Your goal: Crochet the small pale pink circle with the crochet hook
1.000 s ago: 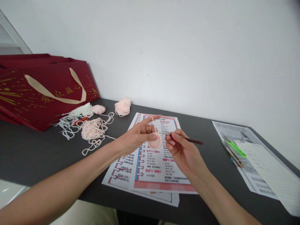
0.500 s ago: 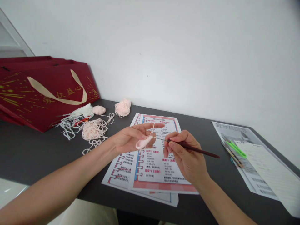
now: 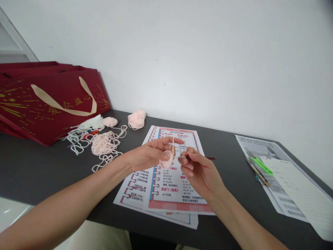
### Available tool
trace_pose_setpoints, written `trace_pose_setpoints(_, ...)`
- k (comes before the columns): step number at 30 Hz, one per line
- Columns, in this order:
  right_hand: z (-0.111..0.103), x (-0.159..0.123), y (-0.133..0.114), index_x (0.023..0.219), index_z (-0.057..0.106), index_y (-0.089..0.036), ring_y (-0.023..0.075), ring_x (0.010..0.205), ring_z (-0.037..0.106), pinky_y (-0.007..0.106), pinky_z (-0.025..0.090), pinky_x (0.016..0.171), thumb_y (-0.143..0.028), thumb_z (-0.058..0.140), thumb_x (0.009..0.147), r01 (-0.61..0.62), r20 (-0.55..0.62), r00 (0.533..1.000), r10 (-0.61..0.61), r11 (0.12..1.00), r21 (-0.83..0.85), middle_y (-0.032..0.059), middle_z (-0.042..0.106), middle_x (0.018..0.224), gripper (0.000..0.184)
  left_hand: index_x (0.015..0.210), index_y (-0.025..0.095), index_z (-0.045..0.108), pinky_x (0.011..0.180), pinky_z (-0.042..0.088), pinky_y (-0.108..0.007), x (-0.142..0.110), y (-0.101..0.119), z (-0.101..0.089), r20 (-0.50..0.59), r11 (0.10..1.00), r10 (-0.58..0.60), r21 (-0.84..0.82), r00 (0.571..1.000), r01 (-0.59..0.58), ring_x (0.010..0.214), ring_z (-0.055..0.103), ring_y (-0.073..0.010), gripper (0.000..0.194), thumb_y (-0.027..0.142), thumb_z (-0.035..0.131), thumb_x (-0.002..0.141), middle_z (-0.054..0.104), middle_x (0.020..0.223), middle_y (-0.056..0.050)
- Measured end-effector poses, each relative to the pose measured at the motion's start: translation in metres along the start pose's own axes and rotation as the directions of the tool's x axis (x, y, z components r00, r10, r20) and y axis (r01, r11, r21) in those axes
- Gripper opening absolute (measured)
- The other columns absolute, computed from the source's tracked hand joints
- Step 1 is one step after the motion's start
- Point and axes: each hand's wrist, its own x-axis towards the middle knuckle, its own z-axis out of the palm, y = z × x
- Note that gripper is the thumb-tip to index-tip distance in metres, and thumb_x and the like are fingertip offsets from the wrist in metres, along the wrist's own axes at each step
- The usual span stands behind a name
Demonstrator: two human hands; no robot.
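Between the thumb and fingers of my left hand (image 3: 153, 152) is a small pale pink crochet piece (image 3: 166, 160), its round cupped side turned toward me. A strand of pink yarn (image 3: 173, 142) runs up from it over my outstretched left index finger. My right hand (image 3: 199, 166) is closed around the dark handle of a crochet hook (image 3: 210, 158). The hook's thin metal shaft reaches left to the edge of the piece; its tip is too small to make out. Beneath both hands lie printed pattern sheets (image 3: 179, 205).
Red gift bags (image 3: 78, 128) stand at the left. Nearby are a tangle of pink yarn (image 3: 101, 143), white yarn (image 3: 92, 122), a small pink piece (image 3: 110, 121) and a pink yarn ball (image 3: 136, 119). On the right, papers (image 3: 293, 177) hold a bright green tool (image 3: 262, 166).
The crochet piece has turned from a side view to show its round face. My right hand has rotated the hook, so its handle now points more directly right and looks shorter.
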Motion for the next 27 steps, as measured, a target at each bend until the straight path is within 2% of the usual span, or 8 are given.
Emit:
trace_pose_setpoints(4, -0.002, 0.003, 0.001, 0.066, 0.061, -0.014, 0.0041, 0.051, 0.048, 0.010, 0.043, 0.043, -0.010, 0.068, 0.069, -0.015, -0.096, 0.995, 0.022, 0.997, 0.073, 0.0018, 0.061, 0.060, 0.008, 0.122, 0.024, 0.052, 0.068, 0.040, -0.027, 0.002, -0.009, 0.006, -0.136, 0.943, 0.218, 0.284, 0.966, -0.173, 0.068, 0.055, -0.0113, 0.048, 0.017, 0.066, 0.077, 0.055, 0.077, 0.002)
trace_pose_setpoints(8, -0.002, 0.004, 0.003, 0.067, 0.059, -0.015, 0.0043, 0.052, 0.049, 0.011, 0.043, 0.045, -0.009, 0.067, 0.071, 0.058, -0.145, 0.988, -0.051, 0.997, 0.045, 0.0023, 0.062, 0.063, 0.011, 0.130, 0.025, 0.047, 0.068, 0.039, -0.026, 0.005, -0.019, 0.013, -0.252, 0.867, 0.326, 0.465, 0.911, -0.181, 0.068, 0.049, -0.0100, 0.055, 0.019, 0.066, 0.079, 0.051, 0.073, 0.004)
trace_pose_setpoints(13, -0.001, 0.003, 0.008, 0.069, 0.057, -0.018, 0.0066, 0.055, 0.050, 0.013, 0.039, 0.045, -0.011, 0.067, 0.073, 0.225, -0.117, 0.964, -0.240, 0.966, -0.130, 0.0004, 0.063, 0.064, 0.013, 0.142, 0.021, 0.033, 0.062, 0.036, -0.025, 0.006, -0.022, 0.019, -0.313, 0.908, 0.293, 0.387, 0.903, -0.161, 0.063, 0.046, -0.0087, 0.076, 0.021, 0.070, 0.076, 0.050, 0.068, 0.006)
trace_pose_setpoints(18, -0.003, 0.002, 0.013, 0.073, 0.058, -0.021, 0.0071, 0.055, 0.049, 0.019, 0.039, 0.049, -0.015, 0.064, 0.079, 0.421, 0.024, 0.889, -0.457, 0.796, -0.434, -0.0024, 0.061, 0.072, 0.010, 0.147, 0.023, 0.021, 0.062, 0.037, -0.024, 0.004, -0.020, 0.024, -0.374, 0.937, 0.263, 0.319, 0.889, -0.142, 0.061, 0.046, -0.0078, 0.091, 0.022, 0.074, 0.073, 0.052, 0.066, 0.007)
trace_pose_setpoints(20, -0.007, 0.000, 0.016, 0.077, 0.059, -0.023, 0.0080, 0.056, 0.050, 0.021, 0.040, 0.050, -0.016, 0.062, 0.082, 0.486, 0.105, 0.838, -0.536, 0.646, -0.588, -0.0022, 0.060, 0.078, 0.009, 0.147, 0.023, 0.019, 0.063, 0.038, -0.025, 0.003, -0.019, 0.027, -0.380, 0.941, 0.246, 0.313, 0.892, -0.127, 0.061, 0.049, -0.0086, 0.093, 0.023, 0.074, 0.072, 0.054, 0.065, 0.007)
trace_pose_setpoints(23, -0.013, -0.004, 0.018, 0.083, 0.059, -0.025, 0.0131, 0.069, 0.056, 0.027, 0.045, 0.061, -0.012, 0.058, 0.084, 0.587, 0.370, 0.707, -0.602, 0.209, -0.782, 0.0006, 0.061, 0.087, 0.013, 0.148, 0.023, 0.016, 0.063, 0.041, -0.026, 0.003, -0.021, 0.030, -0.361, 0.944, 0.226, 0.310, 0.905, -0.112, 0.061, 0.054, -0.0107, 0.096, 0.023, 0.074, 0.072, 0.057, 0.065, 0.006)
trace_pose_setpoints(25, -0.017, -0.005, 0.018, 0.088, 0.058, -0.026, 0.0171, 0.077, 0.057, 0.032, 0.046, 0.067, -0.008, 0.056, 0.084, 0.626, 0.583, 0.621, -0.524, -0.117, -0.771, 0.0032, 0.062, 0.089, 0.018, 0.148, 0.024, 0.018, 0.063, 0.043, -0.026, 0.003, -0.023, 0.032, -0.354, 0.942, 0.236, 0.313, 0.905, -0.123, 0.060, 0.055, -0.0110, 0.094, 0.020, 0.074, 0.072, 0.058, 0.065, 0.006)
trace_pose_setpoints(27, -0.020, -0.005, 0.018, 0.092, 0.057, -0.026, 0.0192, 0.076, 0.055, 0.035, 0.045, 0.067, -0.007, 0.055, 0.084, 0.604, 0.704, 0.575, -0.417, -0.364, -0.709, 0.0050, 0.062, 0.088, 0.020, 0.147, 0.023, 0.021, 0.062, 0.043, -0.025, 0.003, -0.024, 0.032, -0.366, 0.945, 0.243, 0.299, 0.898, -0.134, 0.059, 0.054, -0.0101, 0.093, 0.016, 0.074, 0.071, 0.056, 0.064, 0.007)
